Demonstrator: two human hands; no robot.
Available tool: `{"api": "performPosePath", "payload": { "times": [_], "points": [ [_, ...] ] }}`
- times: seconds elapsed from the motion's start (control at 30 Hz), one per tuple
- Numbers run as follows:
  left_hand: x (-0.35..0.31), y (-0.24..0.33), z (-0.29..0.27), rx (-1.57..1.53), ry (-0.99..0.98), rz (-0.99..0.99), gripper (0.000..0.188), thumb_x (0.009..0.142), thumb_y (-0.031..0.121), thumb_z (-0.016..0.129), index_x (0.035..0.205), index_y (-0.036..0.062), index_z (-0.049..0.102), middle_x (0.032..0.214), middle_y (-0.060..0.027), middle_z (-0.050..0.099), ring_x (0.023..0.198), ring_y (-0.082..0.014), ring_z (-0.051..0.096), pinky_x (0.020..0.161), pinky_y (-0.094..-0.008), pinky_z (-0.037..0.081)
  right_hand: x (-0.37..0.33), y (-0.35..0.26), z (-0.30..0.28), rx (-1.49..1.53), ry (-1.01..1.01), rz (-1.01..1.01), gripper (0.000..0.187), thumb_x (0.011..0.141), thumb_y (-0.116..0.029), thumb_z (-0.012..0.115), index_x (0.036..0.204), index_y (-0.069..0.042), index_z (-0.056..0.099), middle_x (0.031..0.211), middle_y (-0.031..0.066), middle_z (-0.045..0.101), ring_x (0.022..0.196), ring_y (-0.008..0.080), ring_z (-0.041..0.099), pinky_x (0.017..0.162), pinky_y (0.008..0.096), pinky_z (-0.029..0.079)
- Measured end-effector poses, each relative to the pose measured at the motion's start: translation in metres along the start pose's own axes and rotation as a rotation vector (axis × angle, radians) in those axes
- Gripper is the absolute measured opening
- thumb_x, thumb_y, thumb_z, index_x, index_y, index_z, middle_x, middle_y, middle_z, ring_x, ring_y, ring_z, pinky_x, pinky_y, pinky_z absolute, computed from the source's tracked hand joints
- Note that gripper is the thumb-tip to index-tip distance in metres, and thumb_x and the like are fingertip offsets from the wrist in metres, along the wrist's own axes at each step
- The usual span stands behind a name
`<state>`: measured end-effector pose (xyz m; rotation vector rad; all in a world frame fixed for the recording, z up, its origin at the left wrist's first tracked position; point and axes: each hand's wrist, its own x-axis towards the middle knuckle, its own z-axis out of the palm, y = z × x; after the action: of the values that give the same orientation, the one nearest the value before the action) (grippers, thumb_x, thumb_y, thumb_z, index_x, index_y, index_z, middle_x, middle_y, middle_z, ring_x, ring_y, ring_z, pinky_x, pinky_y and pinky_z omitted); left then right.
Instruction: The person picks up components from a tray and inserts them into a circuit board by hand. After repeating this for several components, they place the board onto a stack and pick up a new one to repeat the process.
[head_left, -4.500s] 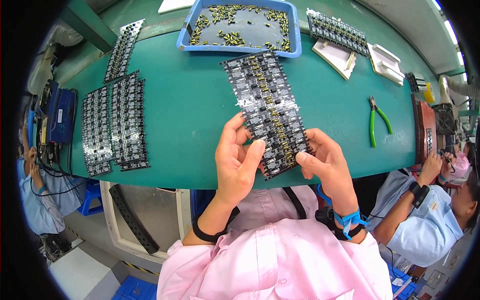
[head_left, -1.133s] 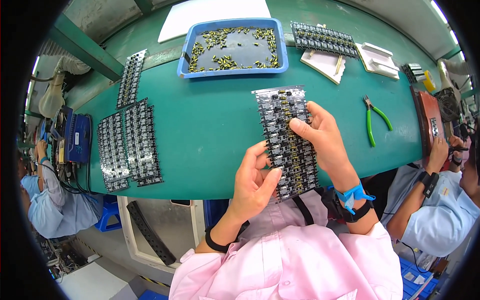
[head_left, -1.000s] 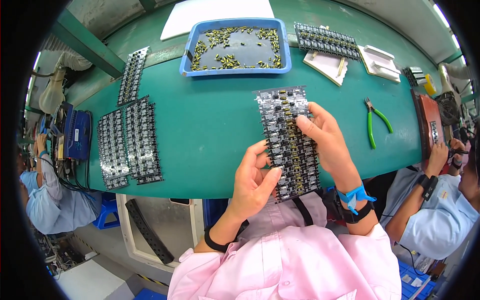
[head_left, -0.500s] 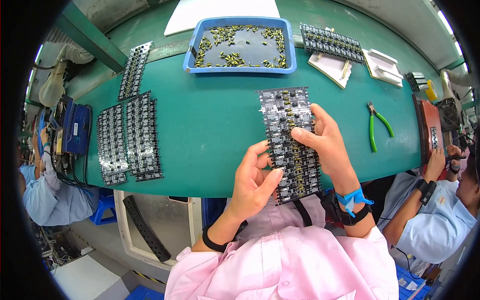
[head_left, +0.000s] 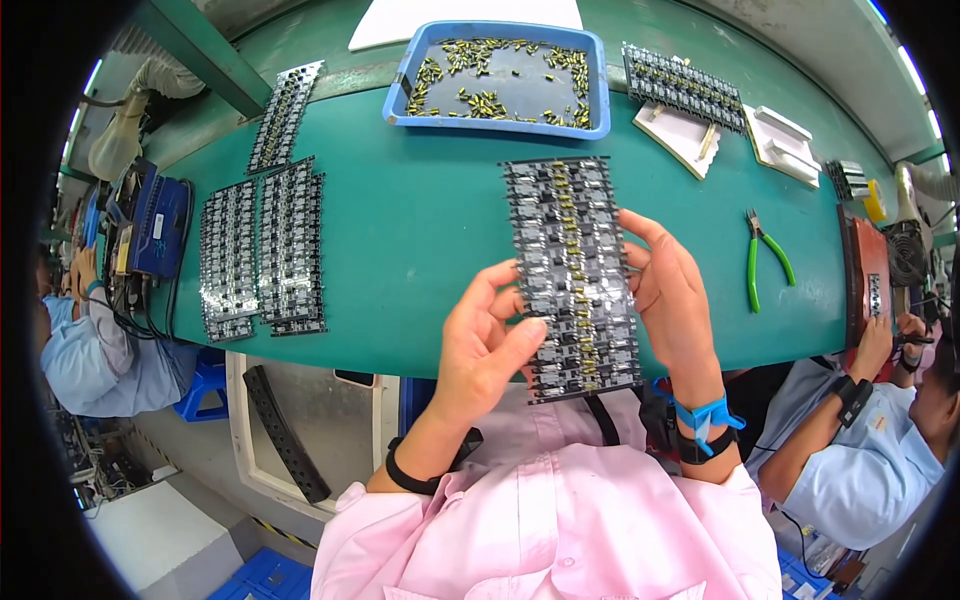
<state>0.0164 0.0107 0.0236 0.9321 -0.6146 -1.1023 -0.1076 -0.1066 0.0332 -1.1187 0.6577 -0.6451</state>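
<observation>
A long circuit board panel (head_left: 570,280), black and silver with a line of small yellow-green parts down its middle, is held up over the near edge of the bench. My left hand (head_left: 485,345) grips its lower left edge, thumb on the front face and fingers partly behind. On the right edge, my right hand (head_left: 670,290) steadies the panel with its fingers curled at the side; some fingertips are hidden behind it. Beyond the panel, a blue tray (head_left: 398,108) contains many loose yellow-green cylindrical parts.
More panels (head_left: 291,245) lie at the left of the green bench (head_left: 410,230). Green-handled cutters (head_left: 755,262) rest at the right. Another panel (head_left: 685,85) lies on white blocks (head_left: 672,138) at the back right. Co-workers sit at both sides, one near a red-brown fixture (head_left: 864,260).
My right thumb has left the panel's front face and moved to its right edge. The panel has shifted slightly left and up. In the picture, the bench items have shifted a little.
</observation>
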Motion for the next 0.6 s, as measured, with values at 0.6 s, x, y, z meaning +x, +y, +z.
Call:
{"api": "performPosePath", "payload": {
  "times": [0.6],
  "points": [
    [0.0,0.014,0.006,-0.048,0.143,-0.025,0.043,0.073,0.005,0.048,0.112,-0.0028,0.031,0.092,-0.0082,0.053,0.065,-0.0038,0.051,0.045,-0.0127,0.041,-0.042,-0.001,0.009,-0.132,-0.088,-0.151,0.041,0.081,-0.023,0.046,0.108,0.006,0.036,0.081,0.0076,0.054,0.073,0.0077,0.048,0.063,0.017,0.036]
  ]
}}
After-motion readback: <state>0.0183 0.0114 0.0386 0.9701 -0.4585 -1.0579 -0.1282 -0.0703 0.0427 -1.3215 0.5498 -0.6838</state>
